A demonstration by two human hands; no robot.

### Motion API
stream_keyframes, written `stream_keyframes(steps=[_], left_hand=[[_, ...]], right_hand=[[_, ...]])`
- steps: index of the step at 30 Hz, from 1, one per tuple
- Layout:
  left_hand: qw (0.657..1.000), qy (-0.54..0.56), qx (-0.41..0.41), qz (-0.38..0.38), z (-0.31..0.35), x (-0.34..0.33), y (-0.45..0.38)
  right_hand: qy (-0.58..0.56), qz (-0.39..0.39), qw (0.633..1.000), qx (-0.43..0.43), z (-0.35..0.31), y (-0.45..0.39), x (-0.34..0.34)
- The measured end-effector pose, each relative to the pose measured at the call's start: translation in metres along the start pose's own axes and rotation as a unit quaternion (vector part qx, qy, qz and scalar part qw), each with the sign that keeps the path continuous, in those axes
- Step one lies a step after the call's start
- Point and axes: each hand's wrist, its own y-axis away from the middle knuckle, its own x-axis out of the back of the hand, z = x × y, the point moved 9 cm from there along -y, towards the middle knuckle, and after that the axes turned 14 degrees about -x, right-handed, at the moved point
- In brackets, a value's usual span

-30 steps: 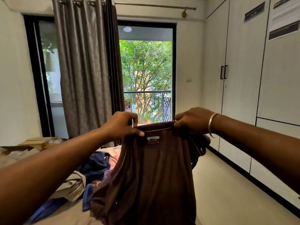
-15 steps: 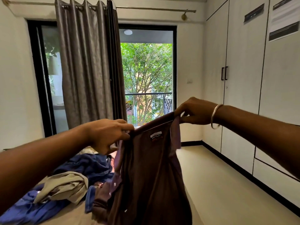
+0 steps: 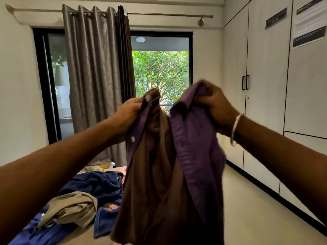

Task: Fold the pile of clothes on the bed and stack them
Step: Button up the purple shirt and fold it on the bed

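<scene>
A brown button-up shirt with a purple sheen (image 3: 164,165) hangs in the air in front of me, its front open toward me. My left hand (image 3: 128,114) grips its left front edge near the collar, by the white buttons. My right hand (image 3: 215,106), a metal bangle on the wrist, grips the right front edge near the collar. On the bed below left lies a pile: a dark blue garment (image 3: 99,184), a crumpled khaki one (image 3: 70,208) and a brighter blue one (image 3: 40,232).
The bed (image 3: 74,237) fills the lower left. White wardrobe doors (image 3: 265,103) line the right wall, with pale floor (image 3: 256,218) between them and the bed. A grey curtain (image 3: 93,82) and a glass balcony door (image 3: 160,75) stand ahead.
The shirt has been turned round and raised: its labelled back showed before, its open front shows now. Both hands shifted from the collar's top edge to the two front edges.
</scene>
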Motion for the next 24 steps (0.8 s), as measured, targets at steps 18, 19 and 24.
stream_keyframes(steps=[18,19,24], left_hand=[[0.838,-0.399,0.353,-0.115,-0.358,0.037,0.144],[0.815,-0.415,0.380,-0.138,-0.379,0.041,0.182],[0.738,-0.481,0.456,-0.124,-0.413,0.060,0.327]], right_hand=[[0.503,-0.088,0.805,-0.302,0.383,0.065,-0.022],[0.482,-0.100,0.813,-0.311,0.401,0.097,-0.028],[0.450,-0.159,0.788,-0.389,0.479,0.270,-0.058]])
